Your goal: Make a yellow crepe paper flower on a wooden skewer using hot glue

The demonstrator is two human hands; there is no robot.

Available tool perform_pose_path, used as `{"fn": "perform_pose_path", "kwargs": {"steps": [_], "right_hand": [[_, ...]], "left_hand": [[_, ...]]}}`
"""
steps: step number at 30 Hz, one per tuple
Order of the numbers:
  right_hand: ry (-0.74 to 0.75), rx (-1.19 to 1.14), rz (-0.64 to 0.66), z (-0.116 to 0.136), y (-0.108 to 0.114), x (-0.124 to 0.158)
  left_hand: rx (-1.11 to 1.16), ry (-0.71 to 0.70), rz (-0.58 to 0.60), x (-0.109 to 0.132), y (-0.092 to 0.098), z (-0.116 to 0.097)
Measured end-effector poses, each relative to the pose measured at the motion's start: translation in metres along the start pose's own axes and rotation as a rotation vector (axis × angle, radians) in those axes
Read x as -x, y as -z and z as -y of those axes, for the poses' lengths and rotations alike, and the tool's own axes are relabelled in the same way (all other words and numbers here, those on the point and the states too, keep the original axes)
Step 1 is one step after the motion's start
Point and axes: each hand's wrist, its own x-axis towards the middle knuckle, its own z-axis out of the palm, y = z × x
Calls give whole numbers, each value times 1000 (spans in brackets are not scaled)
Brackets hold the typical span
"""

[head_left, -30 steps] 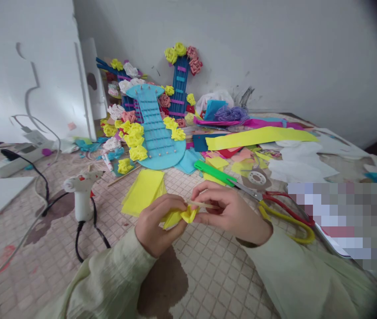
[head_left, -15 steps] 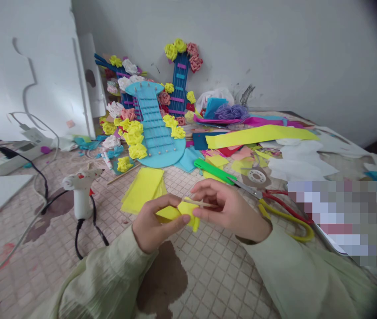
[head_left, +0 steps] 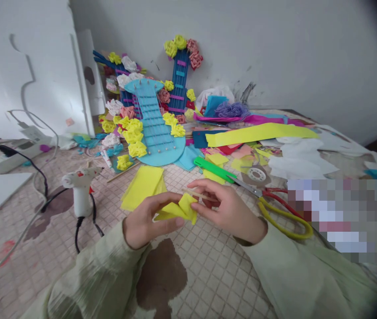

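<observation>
Between my hands is a piece of yellow crepe paper (head_left: 186,206), partly folded over. My left hand (head_left: 151,220) pinches its left side between thumb and fingers. My right hand (head_left: 223,208) grips a thin wooden stick (head_left: 197,194) and its fingertips touch the paper's right edge. The stick lies across just above the paper. Behind my left hand a stack of yellow paper sheets (head_left: 145,186) rests on the table. A green utility knife (head_left: 213,169) and scissors (head_left: 258,193) lie just beyond my right hand.
A white glue gun (head_left: 81,188) stands at left, its cord trailing. At the back, a light-blue guitar-shaped board (head_left: 157,128) with yellow paper flowers leans among other decorated pieces. A long yellow paper strip (head_left: 261,134), purple yarn (head_left: 231,110) and scraps lie at back right.
The stick has shifted up from across the yellow paper to just above it. The paper's folded end now stands up more. My left hand has moved slightly left.
</observation>
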Motion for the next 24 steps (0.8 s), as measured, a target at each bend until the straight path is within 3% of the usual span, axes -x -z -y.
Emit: {"fn": "perform_pose_path", "kwargs": {"steps": [4,6,12,18,24], "right_hand": [[23,44,1,-2,-3,1],[22,65,7,-3,-4,1],[-11,24,71,-1,-1,-1],[-117,-46,13,5,8,0],[-101,-146,75,5,6,0]], "left_hand": [[-253,7,-207,-3,-6,4],[-318,-33,-247,-4,-8,6],[-350,-99,-275,-3,-9,5],[-372,-133,-316,-3,-8,3],[-369,-174,-300,-3,-11,4]]}}
